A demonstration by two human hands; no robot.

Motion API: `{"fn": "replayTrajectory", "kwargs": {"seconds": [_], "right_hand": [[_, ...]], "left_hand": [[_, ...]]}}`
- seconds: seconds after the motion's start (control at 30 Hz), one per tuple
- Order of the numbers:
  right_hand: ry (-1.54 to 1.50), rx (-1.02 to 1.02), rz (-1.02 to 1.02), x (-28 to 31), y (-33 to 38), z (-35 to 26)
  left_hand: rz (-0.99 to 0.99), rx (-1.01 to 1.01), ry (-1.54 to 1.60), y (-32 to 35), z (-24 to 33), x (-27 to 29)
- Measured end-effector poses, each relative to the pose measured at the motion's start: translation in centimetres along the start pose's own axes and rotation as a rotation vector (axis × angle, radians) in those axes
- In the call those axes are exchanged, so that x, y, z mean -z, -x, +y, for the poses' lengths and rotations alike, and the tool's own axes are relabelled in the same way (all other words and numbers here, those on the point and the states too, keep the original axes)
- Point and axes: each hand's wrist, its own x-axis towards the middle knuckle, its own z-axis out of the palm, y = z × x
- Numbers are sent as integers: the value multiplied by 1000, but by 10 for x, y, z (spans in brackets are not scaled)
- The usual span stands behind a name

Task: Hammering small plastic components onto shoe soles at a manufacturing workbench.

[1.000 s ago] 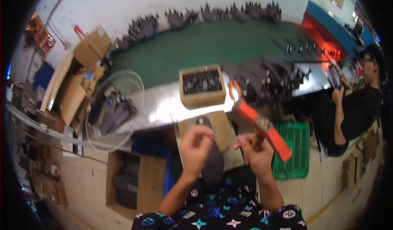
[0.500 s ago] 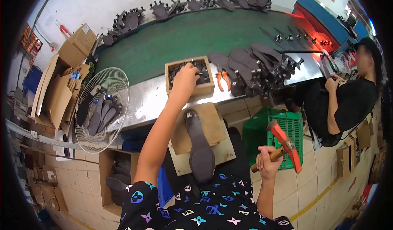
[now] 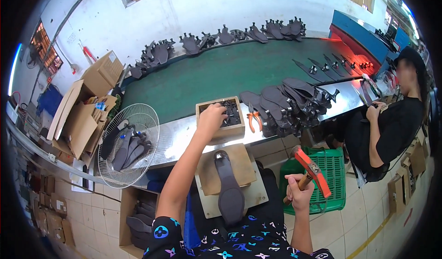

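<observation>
My left hand (image 3: 212, 117) dips into a wooden box (image 3: 222, 132) of small black parts (image 3: 234, 112). Its fingers are bent and closed; whatever they pinch is hidden. In my right hand (image 3: 300, 192) is a hammer (image 3: 313, 170), gripped by its wooden handle, with its orange-red head raised. A dark grey shoe sole (image 3: 230, 199) lies lengthwise in front of me, with a shiny spot at its narrow far end. Beneath it are a tan pad (image 3: 246, 167) and a pale board (image 3: 258, 199) over my lap.
Orange-handled pliers (image 3: 254, 120) and piled soles with heels (image 3: 281, 107) sit right of the box. Beyond is a green conveyor belt (image 3: 202, 81). A wire fan guard (image 3: 154, 144) stands left, a green crate (image 3: 338, 180) right. A person (image 3: 386, 116) sits at far right.
The view has tilted up, so the bench appears lower. My left hand stays in the box, its fingers shifted slightly. The hammer is still held up in my right hand.
</observation>
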Motion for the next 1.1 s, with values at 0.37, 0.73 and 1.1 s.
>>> {"fn": "replayTrajectory", "kwargs": {"seconds": [0.37,0.73,1.1], "right_hand": [[50,-20,-7,-21,3,-9],[-189,-67,-196,-68,-19,-59],[-265,-303,-407,-95,10,-80]], "left_hand": [[119,99,318,0,1,6],[633,-99,524,141,144,109],[604,-276,511,204,177,124]]}}
